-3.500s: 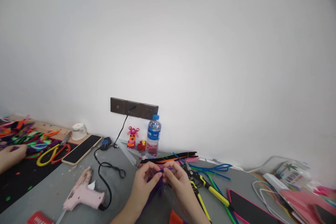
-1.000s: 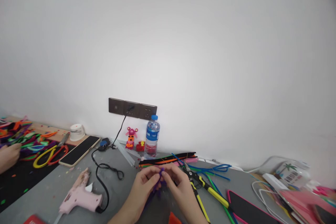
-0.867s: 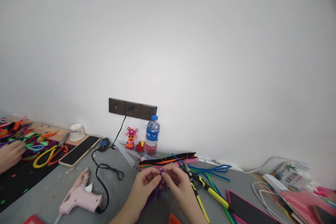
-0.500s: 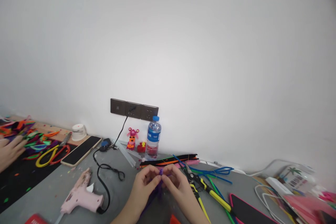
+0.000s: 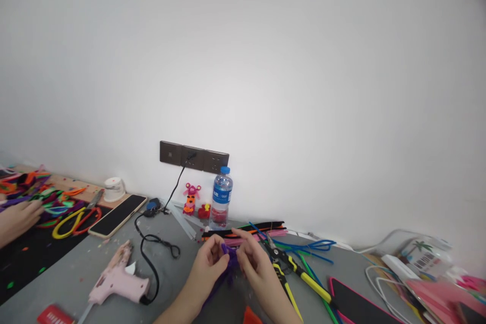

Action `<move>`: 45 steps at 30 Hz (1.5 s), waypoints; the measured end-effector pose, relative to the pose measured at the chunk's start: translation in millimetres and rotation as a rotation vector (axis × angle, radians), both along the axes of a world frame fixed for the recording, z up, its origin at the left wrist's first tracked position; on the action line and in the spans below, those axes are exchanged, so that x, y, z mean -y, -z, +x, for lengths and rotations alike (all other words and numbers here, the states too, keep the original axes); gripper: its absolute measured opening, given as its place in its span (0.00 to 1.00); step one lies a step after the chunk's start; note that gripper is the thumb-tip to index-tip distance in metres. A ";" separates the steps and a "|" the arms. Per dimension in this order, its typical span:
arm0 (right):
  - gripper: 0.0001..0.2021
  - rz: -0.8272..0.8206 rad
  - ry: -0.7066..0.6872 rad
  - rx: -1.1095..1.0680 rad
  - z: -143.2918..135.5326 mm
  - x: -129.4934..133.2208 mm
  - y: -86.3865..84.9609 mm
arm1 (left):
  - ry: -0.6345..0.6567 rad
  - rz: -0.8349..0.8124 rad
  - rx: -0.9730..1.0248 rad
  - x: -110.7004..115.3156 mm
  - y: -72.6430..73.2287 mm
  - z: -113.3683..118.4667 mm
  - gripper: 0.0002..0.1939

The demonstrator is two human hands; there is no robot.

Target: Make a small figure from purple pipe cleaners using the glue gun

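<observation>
In front of me, low in the view, my left hand (image 5: 210,264) pinches a purple pipe cleaner (image 5: 230,258) between thumb and fingers. A length of it hangs down below that hand towards the table. On the other side, the thumb and bent fingers of my right hand (image 5: 255,261) are closed at the right end of the purple piece, while the index finger points up and left. Its exact grip is partly hidden. Yellow-handled pliers (image 5: 309,283) lie just right of that hand. Behind both hands is a bundle of black, orange and pink pipe cleaners (image 5: 246,233).
A pink glue gun (image 5: 123,283) with a black cord lies left. A water bottle (image 5: 220,200) and small pipe-cleaner figure (image 5: 189,201) stand by the wall. Phones (image 5: 118,216), scissors (image 5: 81,221) and blue stems (image 5: 317,246) lie around. A co-worker's hand (image 5: 21,218) reaches in at far left.
My right index finger has lifted and straightened, and that hand has drawn slightly away from my left. More of the purple pipe cleaner shows between them. The co-worker's hand has shifted slightly right.
</observation>
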State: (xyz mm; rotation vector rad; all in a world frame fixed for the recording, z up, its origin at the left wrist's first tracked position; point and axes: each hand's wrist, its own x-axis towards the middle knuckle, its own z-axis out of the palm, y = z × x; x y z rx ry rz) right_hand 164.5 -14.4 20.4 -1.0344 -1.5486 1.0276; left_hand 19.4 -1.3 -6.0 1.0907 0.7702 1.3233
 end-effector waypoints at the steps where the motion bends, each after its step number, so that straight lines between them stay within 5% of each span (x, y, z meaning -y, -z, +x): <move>1: 0.21 0.018 0.017 -0.018 -0.1 1.0 -1.7 | 0.029 -0.003 0.006 0.1 0.4 0.5 0.12; 7: 0.25 0.014 0.111 -0.213 1.4 -0.9 -6.3 | 0.227 0.034 -0.174 7.5 -2.4 4.0 0.06; 13: 0.23 -0.015 0.170 -0.259 2.0 -5.4 -5.3 | 0.311 -0.017 -0.110 12.2 -7.4 6.2 0.17; 18: 0.19 0.030 0.160 -0.207 2.0 -4.3 -4.1 | 0.266 -0.177 -0.013 14.2 -12.9 4.6 0.23; 26: 0.16 0.084 0.154 -0.165 0.6 5.5 -9.5 | 0.234 -0.132 -0.130 12.8 -11.3 2.4 0.23; 36: 0.14 0.213 0.233 -0.136 -4.7 8.1 -7.4 | 0.126 -0.212 0.085 14.1 -19.7 0.8 0.21; 41: 0.12 0.403 0.140 0.101 -9.9 17.4 -7.0 | 0.059 -0.171 0.222 13.2 -21.4 -1.5 0.20; 45: 0.14 0.385 0.046 0.131 -13.8 21.4 -3.5 | 0.016 -0.200 0.286 13.6 -25.8 -2.5 0.19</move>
